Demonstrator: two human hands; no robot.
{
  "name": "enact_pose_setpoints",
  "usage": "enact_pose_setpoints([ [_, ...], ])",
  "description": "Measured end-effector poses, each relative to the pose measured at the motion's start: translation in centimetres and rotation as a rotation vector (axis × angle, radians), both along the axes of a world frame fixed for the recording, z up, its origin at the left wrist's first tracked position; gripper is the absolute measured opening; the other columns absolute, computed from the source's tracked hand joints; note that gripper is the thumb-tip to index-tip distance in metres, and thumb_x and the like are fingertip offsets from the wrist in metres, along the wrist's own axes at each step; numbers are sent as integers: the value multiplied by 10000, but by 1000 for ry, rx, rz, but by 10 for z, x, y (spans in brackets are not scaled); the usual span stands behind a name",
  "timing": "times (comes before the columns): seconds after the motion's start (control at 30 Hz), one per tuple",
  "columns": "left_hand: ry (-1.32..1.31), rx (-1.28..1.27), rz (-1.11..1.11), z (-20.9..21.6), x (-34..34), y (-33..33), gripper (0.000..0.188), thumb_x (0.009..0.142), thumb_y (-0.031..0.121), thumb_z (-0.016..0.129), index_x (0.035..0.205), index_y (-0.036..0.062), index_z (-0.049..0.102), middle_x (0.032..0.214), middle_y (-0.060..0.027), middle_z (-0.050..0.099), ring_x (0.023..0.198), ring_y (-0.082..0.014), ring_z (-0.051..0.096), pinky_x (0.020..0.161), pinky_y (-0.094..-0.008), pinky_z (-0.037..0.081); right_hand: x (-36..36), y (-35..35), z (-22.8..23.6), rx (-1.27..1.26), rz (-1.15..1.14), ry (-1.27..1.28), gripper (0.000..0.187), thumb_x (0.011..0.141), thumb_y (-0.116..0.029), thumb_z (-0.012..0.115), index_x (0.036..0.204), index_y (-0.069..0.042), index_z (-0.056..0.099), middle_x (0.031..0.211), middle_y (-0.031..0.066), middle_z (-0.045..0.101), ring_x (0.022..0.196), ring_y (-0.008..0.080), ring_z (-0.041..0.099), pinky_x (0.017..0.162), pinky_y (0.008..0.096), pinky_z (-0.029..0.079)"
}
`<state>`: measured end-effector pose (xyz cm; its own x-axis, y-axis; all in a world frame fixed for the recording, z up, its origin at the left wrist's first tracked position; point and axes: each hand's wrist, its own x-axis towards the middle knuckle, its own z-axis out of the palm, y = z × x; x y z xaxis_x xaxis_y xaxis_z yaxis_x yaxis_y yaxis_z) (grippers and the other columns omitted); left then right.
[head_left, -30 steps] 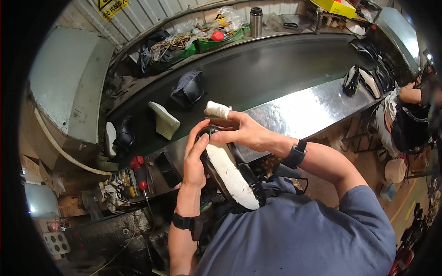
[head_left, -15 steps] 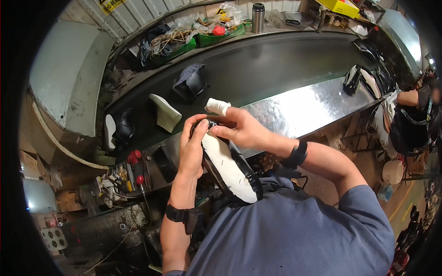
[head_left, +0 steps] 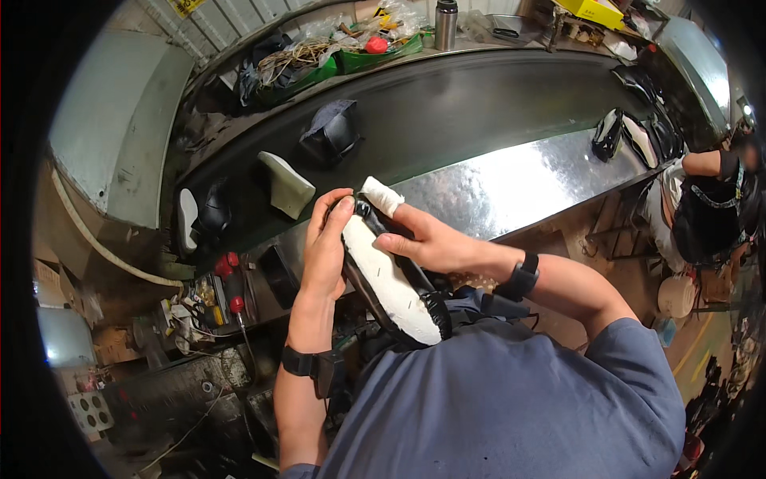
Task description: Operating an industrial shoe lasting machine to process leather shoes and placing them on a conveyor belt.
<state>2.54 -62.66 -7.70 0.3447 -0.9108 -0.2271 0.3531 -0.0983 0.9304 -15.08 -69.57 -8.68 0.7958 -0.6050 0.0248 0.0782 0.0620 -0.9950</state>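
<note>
A black shoe point(head_left: 392, 279) is held bottom up in front of me, its pale, soleless underside facing me and its near end close to my shirt. My left hand point(head_left: 321, 254) wraps the far end from the left, thumb on the edge. From the right, my right hand point(head_left: 435, 242) grips the shoe's side, thumb resting on the pale bottom and the other fingers partly hidden behind it. White wrapping point(head_left: 381, 195) covers a finger of the right hand. Beyond the hands, a pale wedge sole point(head_left: 289, 187) and a black shoe upper point(head_left: 329, 136) lie on the dark belt point(head_left: 447, 112).
At the belt's left lie another pale sole point(head_left: 187, 219) and a dark shoe point(head_left: 215, 209). A red-handled tool point(head_left: 230, 275) sits among clutter at left. Several black shoes point(head_left: 630, 136) stand far right, near another person's arm point(head_left: 702, 164). A steel flask point(head_left: 446, 25) stands behind.
My right thumb has slid from the shoe's far end nearer to me along its pale bottom. My left hand keeps its hold, and the shoe has shifted slightly left.
</note>
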Motion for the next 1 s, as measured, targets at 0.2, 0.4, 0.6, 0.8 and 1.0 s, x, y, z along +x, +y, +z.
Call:
enact_pose_setpoints([
  [0.2, 40, 41, 23, -3, 0, 1, 263, 1041, 237, 654, 1258, 92, 623, 1062, -1, 630, 942, -88, 588, 828, -258, 493, -10, 8, -5, -52, 48, 120, 527, 1038, -206, 654, 1443, 67, 456, 1245, 143, 642, 1153, 163, 566, 1016, 328, 473],
  [0.4, 42, 63, -5, -4, 5, 2, 263, 1040, 237, 654, 1261, 98, 629, 1069, 9, 620, 980, -87, 575, 875, -261, 479, -13, 5, -21, -1, 77, 93, 631, 1024, -280, 689, 1460, 86, 416, 1348, 172, 585, 1223, 189, 540, 1066, 355, 448],
  [0.6, 40, 54, -1, -13, 13, 2, 253, 1039, 239, 656, 1250, 100, 640, 1077, 23, 606, 982, -82, 570, 873, -248, 472, -32, 23, -28, 515, 153, 291, 1153, 877, -496, 824, 1564, 139, 148, 1422, 278, 516, 1334, 284, 522, 1100, 376, 459],
  [0.8, 10, 124, 28, -30, 13, -32, 571, 1011, 470, 640, 1410, 72, 553, 1279, -60, 609, 1224, -184, 540, 1092, -341, 397, -40, 22, -48, 777, 157, 90, 789, 889, -288, 818, 1476, 40, 404, 1284, 152, 647, 1116, 216, 682, 929, 350, 587],
  [1.0, -111, 289, -5, -86, 30, 12, 817, 993, 594, 615, 1592, 107, 347, 1454, -177, 579, 1370, -257, 519, 1158, -466, 347, -67, -144, -93, 530, -241, 159, 532, 924, -354, 798, 1267, 29, 664, 1138, 132, 720, 979, 208, 711, 837, 382, 594],
])
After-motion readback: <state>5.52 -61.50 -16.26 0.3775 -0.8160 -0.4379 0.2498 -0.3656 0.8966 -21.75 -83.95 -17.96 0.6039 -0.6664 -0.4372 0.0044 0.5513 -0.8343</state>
